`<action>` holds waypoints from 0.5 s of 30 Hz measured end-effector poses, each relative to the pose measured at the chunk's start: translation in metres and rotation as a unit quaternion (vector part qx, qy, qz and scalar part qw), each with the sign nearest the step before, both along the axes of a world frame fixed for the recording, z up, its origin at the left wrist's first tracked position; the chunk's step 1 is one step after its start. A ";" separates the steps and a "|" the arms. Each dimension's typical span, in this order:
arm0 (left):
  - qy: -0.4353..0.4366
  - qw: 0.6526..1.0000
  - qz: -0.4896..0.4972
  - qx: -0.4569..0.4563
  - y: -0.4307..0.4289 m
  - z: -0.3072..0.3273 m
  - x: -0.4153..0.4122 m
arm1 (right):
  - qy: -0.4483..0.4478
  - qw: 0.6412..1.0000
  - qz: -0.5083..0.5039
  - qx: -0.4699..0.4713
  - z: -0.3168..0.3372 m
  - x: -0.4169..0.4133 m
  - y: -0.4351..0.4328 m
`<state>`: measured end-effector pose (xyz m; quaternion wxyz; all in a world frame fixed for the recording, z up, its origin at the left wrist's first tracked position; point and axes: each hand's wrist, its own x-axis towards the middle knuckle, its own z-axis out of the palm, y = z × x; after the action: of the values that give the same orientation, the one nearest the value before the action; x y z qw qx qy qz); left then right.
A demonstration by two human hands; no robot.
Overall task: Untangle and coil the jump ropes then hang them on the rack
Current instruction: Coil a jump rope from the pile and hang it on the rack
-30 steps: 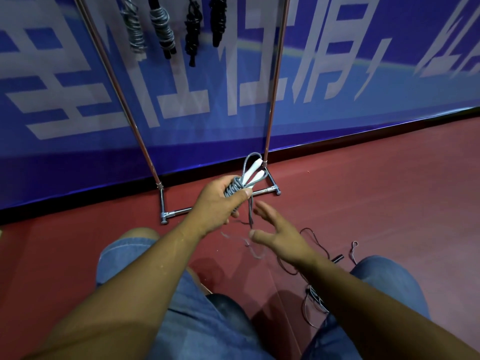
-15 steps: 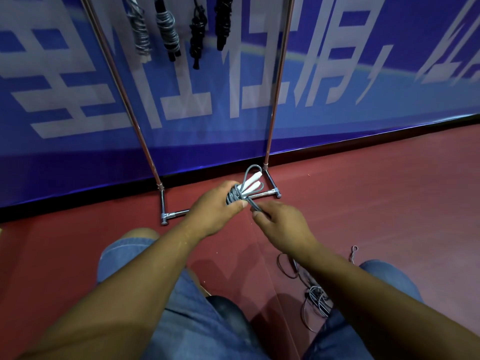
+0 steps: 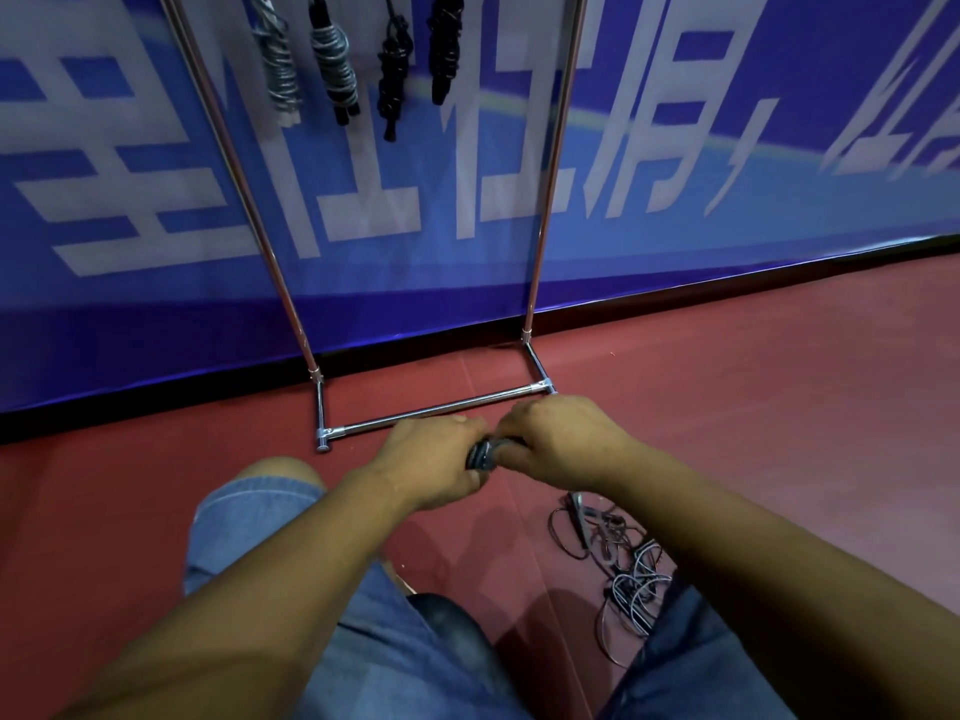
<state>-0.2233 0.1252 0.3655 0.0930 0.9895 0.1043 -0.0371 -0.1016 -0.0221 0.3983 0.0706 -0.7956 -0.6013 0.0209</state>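
**A:** Counts?

**B:** Two hands: left hand (image 3: pixel 431 459), right hand (image 3: pixel 566 444). One coiled rope (image 3: pixel 483 456) between them. Four hung bundles (image 3: pixel 332 59) at the top of the rack (image 3: pixel 415 414), two grey on the left and two black on the right. One tangled pile (image 3: pixel 618 558) on the red floor (image 3: pixel 753 407); I can't tell how many ropes are in it.

**A:** Coiled rope, which way does it point?

**B:** Mostly hidden. Only a short dark-grey wrapped part shows in the gap between the fists. I can't tell its long axis or where its ends point.

**A:** Where does it sit relative to the hands?

**B:** Inside both. The hands are together, knuckles nearly touching. The left grips it from the left side and the right closes its fingers over it from the right. It is held above the floor, just in front of the rack's bottom bar.

**A:** Pile?

**B:** Below the right forearm, beside the right leg of the denim shorts (image 3: pixel 249 511), apart from both hands.

**A:** Background?

**B:** Blue banner (image 3: pixel 675 226) with white characters behind the rack's two uprights.
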 end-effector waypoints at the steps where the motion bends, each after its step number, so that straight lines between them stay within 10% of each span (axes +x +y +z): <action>1: 0.009 1.000 -0.022 0.006 0.000 0.000 -0.001 | 0.018 1.000 -0.020 0.002 0.000 0.004 -0.001; 9: 0.002 0.995 -0.074 -0.065 -0.003 -0.005 -0.009 | 0.312 0.945 -0.102 0.009 -0.020 0.023 -0.011; 15: -0.040 0.981 -0.070 -0.176 -0.011 0.001 -0.012 | 0.624 0.764 -0.161 0.038 -0.032 0.026 -0.029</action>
<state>-0.2358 0.1144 0.3663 0.2668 0.9632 0.0233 -0.0215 -0.0761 -0.0507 0.3665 0.4624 -0.6889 -0.2875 0.4785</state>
